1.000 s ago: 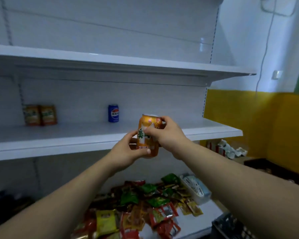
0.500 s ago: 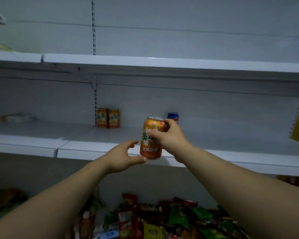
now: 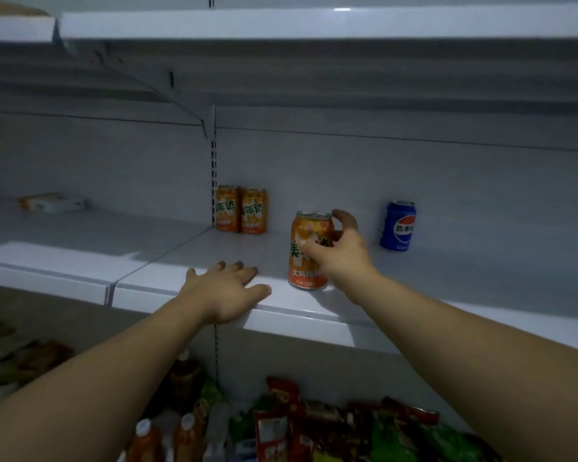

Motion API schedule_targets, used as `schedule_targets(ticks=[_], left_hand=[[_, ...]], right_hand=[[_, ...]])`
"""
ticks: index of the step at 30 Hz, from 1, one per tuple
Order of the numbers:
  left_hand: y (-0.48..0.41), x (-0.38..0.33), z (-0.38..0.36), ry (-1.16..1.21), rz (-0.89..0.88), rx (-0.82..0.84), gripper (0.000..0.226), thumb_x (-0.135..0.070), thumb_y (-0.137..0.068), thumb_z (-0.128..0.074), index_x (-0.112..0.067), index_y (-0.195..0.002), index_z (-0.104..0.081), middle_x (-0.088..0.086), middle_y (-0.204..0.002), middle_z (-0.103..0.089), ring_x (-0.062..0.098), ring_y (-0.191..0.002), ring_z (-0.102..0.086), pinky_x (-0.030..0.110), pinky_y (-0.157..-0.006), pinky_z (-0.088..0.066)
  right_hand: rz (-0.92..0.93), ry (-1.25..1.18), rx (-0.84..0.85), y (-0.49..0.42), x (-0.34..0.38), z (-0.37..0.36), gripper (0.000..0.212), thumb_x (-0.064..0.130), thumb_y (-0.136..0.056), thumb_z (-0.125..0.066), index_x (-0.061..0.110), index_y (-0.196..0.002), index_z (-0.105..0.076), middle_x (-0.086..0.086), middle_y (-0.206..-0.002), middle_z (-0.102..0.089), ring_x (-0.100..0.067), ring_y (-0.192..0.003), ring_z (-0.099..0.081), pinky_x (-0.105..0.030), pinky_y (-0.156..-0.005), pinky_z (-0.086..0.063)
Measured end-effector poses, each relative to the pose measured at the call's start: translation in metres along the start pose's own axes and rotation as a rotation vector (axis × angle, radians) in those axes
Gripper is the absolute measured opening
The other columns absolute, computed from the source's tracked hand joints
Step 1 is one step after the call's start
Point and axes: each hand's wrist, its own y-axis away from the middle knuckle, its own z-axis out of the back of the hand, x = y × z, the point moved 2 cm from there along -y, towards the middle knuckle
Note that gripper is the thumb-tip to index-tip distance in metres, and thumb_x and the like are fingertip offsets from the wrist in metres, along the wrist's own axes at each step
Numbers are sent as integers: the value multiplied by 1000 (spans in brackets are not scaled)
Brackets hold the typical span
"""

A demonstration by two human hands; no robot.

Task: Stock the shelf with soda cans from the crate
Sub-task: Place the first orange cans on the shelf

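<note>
An orange soda can point(image 3: 306, 261) stands upright near the front edge of the white middle shelf point(image 3: 447, 295). My right hand point(image 3: 339, 258) is wrapped around its right side, thumb across the label. My left hand point(image 3: 229, 291) lies flat on the shelf's front edge, fingers spread, holding nothing, a little left of the can. Two more orange cans point(image 3: 241, 209) stand side by side at the back of the shelf. A blue cola can point(image 3: 397, 225) stands further right, near the back. The crate is out of view.
A flat packet point(image 3: 49, 201) lies on the shelf section to the left. The upper shelf point(image 3: 281, 25) overhangs close above. Below, the bottom shelf holds several snack bags point(image 3: 331, 428) and bottles point(image 3: 181, 431).
My right hand carried the orange can forward and down onto the shelf. My left hand let go of the can and came to rest flat on the shelf edge. The view moved closer.
</note>
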Motion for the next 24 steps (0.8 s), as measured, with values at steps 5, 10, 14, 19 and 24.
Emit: schedule_targets(ticks=[5, 10, 14, 19, 24], left_hand=[[0, 1, -3, -20, -3, -42, 67, -69, -88, -17, -39, -149, -18, -9, -159, -12, 20, -146, -11, 58, -114, -9], [1, 0, -3, -22, -17, -50, 66, -68, -89, -16, -40, -149, -16, -9, -160, -10, 20, -146, -9, 57, -114, -9], [0, 0, -3, -20, -13, -47, 65, -68, -89, -17, -40, -149, -16, -10, -159, -10, 19, -146, -9, 56, -114, -9], [-1, 2, -3, -37, -22, -73, 66, -68, -89, -16, -41, -148, -16, -11, -159, -12, 18, -146, -11, 55, -113, -12], [-1, 1, -5, -28, -18, -82, 68, -71, -86, -14, -42, -148, -16, -11, -159, -12, 17, -146, -11, 53, -113, -14]], right_hand=[[88, 189, -21, -35, -17, -29, 71, 20, -75, -78, 28, -135, -40, -3, -125, -57, -24, -113, -57, -39, -92, -51], [81, 354, 23, -73, -21, -45, 87, 31, -80, -75, 28, -147, -20, -5, -135, -53, -27, -118, -55, -32, -90, -47], [164, 448, -24, -95, -32, -62, 83, 33, -85, -69, 21, -147, -15, -12, -132, -55, -32, -115, -57, -34, -89, -45], [156, 448, -30, -124, -38, -76, 74, 30, -87, -66, 18, -144, -21, -13, -128, -55, -32, -114, -56, -36, -89, -46], [152, 490, -28, -144, -44, -82, 74, 31, -90, -63, 18, -147, -17, -12, -132, -54, -31, -116, -56, -29, -80, -39]])
